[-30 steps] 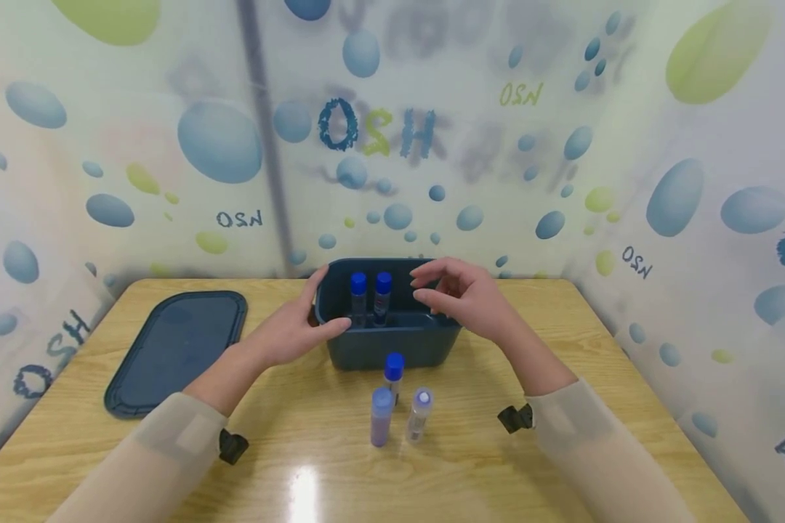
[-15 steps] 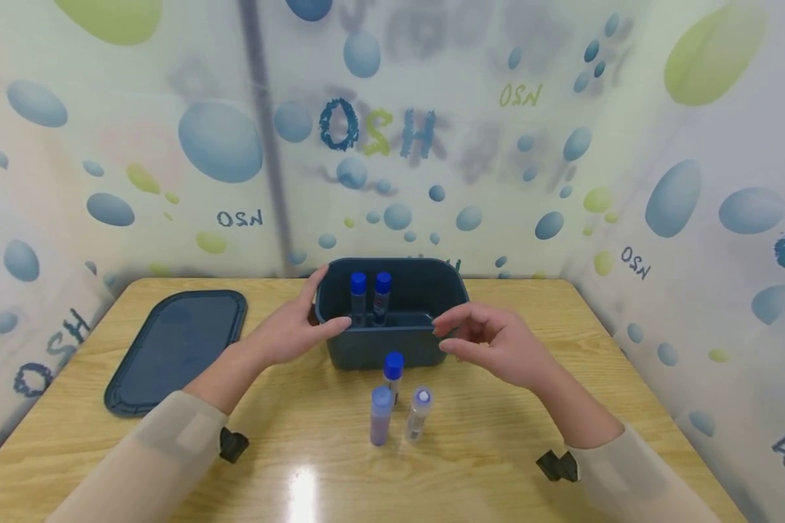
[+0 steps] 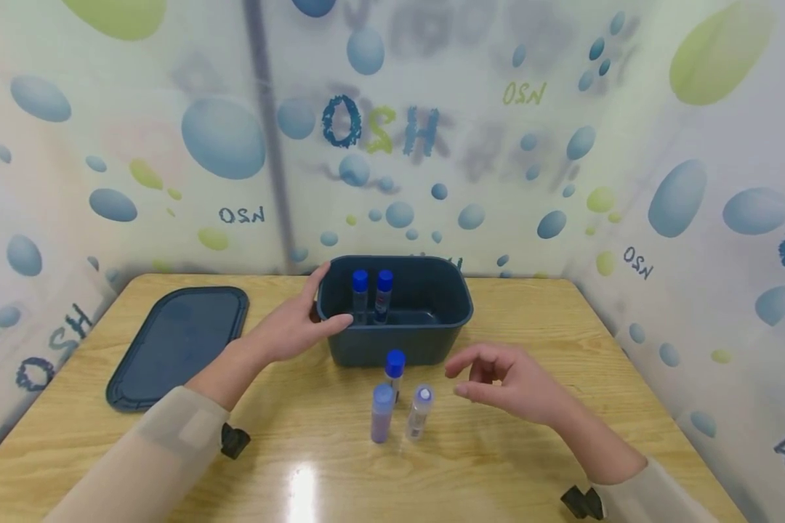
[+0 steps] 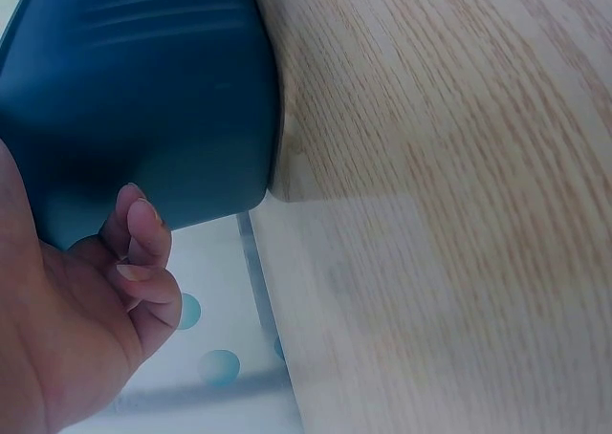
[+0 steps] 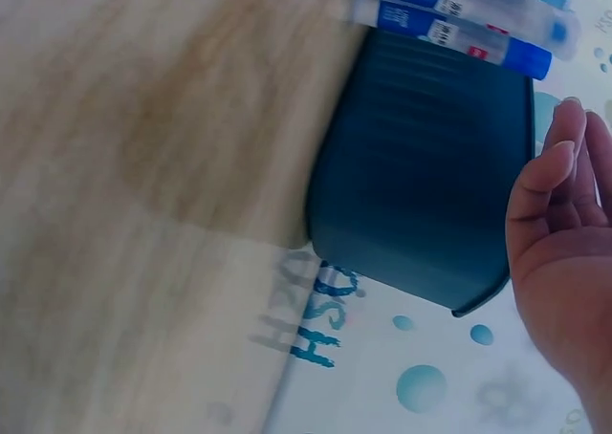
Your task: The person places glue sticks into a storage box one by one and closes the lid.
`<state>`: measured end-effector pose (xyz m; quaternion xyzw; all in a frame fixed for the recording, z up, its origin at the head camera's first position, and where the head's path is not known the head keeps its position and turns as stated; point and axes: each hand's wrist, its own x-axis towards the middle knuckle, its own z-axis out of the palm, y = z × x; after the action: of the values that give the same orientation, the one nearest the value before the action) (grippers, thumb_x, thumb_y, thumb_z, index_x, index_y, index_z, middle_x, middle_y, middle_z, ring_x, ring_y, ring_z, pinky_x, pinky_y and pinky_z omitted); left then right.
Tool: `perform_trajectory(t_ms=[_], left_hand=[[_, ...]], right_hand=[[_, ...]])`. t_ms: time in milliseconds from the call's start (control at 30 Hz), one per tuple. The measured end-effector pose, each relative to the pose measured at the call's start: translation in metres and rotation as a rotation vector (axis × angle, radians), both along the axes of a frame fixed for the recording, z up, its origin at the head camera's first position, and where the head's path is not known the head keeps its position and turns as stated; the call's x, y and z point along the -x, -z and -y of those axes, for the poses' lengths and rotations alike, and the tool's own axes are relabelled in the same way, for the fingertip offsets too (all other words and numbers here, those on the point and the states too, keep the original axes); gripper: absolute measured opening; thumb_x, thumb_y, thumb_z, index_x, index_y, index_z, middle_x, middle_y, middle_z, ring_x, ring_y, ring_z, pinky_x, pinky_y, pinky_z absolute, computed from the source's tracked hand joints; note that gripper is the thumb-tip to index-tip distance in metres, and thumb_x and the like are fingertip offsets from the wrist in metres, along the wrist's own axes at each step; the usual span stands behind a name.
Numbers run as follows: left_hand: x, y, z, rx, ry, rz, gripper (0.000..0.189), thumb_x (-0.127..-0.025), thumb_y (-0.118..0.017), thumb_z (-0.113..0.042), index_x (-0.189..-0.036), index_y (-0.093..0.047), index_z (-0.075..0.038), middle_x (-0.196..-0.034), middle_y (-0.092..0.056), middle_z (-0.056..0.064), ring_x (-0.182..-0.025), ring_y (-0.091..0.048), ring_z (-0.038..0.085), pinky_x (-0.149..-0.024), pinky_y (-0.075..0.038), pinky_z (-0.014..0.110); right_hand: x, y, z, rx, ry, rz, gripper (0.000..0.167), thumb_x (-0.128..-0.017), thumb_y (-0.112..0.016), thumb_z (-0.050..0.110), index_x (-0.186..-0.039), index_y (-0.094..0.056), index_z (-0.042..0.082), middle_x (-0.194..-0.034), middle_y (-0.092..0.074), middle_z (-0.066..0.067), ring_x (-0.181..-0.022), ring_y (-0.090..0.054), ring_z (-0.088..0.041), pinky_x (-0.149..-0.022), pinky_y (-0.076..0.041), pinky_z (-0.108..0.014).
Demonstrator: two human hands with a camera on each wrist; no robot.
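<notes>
A dark blue plastic bin (image 3: 392,345) stands on the table with two blue-capped glue sticks (image 3: 360,294) upright at its left end. My left hand (image 3: 294,327) holds that end, thumb on the front rim and index finger at the back corner; its other fingers curl loosely in the left wrist view. Three tubes stand before the bin: a dark-blue-capped glue stick (image 3: 395,367), a lilac tube with a light blue cap (image 3: 382,414) and a clear tube with a whitish top (image 3: 420,412). My right hand (image 3: 504,381) hovers right of them, fingers bent, holding nothing.
A dark blue lid (image 3: 179,345) lies flat on the left of the wooden table (image 3: 530,309). Patterned white curtains (image 3: 484,167) enclose the back and both sides.
My right hand has come from above the bin's right end, out over the rim, and down toward the front right. The left hand and the tubes have stayed in place.
</notes>
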<state>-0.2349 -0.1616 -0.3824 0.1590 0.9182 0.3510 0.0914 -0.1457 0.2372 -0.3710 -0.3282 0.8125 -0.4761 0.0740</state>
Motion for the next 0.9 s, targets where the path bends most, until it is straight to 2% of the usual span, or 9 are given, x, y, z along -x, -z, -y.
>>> perform_trajectory(t_ms=[233, 433, 567, 700, 900], left_hand=[[0.001, -0.001, 0.000, 0.006, -0.001, -0.003, 0.115, -0.100, -0.062, -0.077, -0.176, 0.013, -0.037, -0.079, -0.063, 0.008, -0.070, -0.058, 0.024, -0.063, -0.045, 0.039], [0.001, -0.001, 0.000, 0.005, -0.001, -0.008, 0.114, -0.100, -0.062, -0.077, -0.176, 0.013, -0.038, -0.078, -0.062, 0.007, -0.068, -0.056, 0.024, -0.062, -0.044, 0.039], [0.000, -0.002, 0.000, 0.006, 0.000, -0.005, 0.114, -0.100, -0.063, -0.077, -0.176, 0.013, -0.037, -0.077, -0.061, 0.007, -0.067, -0.056, 0.024, -0.063, -0.044, 0.040], [0.000, -0.002, 0.000, 0.003, 0.002, 0.000, 0.115, -0.100, -0.063, -0.076, -0.176, 0.013, -0.037, -0.076, -0.061, 0.007, -0.067, -0.056, 0.024, -0.063, -0.044, 0.039], [0.001, 0.000, 0.001, 0.004, 0.000, -0.002, 0.115, -0.100, -0.063, -0.077, -0.176, 0.013, -0.037, -0.077, -0.063, 0.008, -0.068, -0.057, 0.024, -0.063, -0.045, 0.039]], right_hand=[[-0.001, 0.007, 0.005, -0.008, -0.041, 0.053, 0.024, -0.101, -0.079, 0.008, -0.124, -0.077, 0.014, -0.110, -0.076, -0.002, -0.076, -0.064, -0.016, -0.067, -0.056, -0.027], [0.000, 0.008, 0.013, -0.021, -0.073, 0.114, 0.029, -0.102, -0.079, 0.011, -0.130, -0.075, 0.013, -0.114, -0.075, -0.013, -0.078, -0.065, -0.018, -0.071, -0.057, -0.026], [0.000, 0.008, 0.019, -0.030, -0.086, 0.146, 0.029, -0.103, -0.078, 0.012, -0.132, -0.074, 0.013, -0.106, -0.072, -0.018, -0.079, -0.065, -0.018, -0.071, -0.057, -0.025], [-0.001, 0.010, 0.025, -0.049, -0.082, 0.151, 0.030, -0.102, -0.080, 0.015, -0.132, -0.074, 0.016, -0.098, -0.071, -0.012, -0.078, -0.065, -0.018, -0.071, -0.056, -0.025], [0.000, 0.012, 0.031, -0.068, -0.076, 0.156, 0.031, -0.101, -0.082, 0.019, -0.131, -0.075, 0.017, -0.096, -0.070, -0.012, -0.078, -0.064, -0.016, -0.071, -0.055, -0.024]])
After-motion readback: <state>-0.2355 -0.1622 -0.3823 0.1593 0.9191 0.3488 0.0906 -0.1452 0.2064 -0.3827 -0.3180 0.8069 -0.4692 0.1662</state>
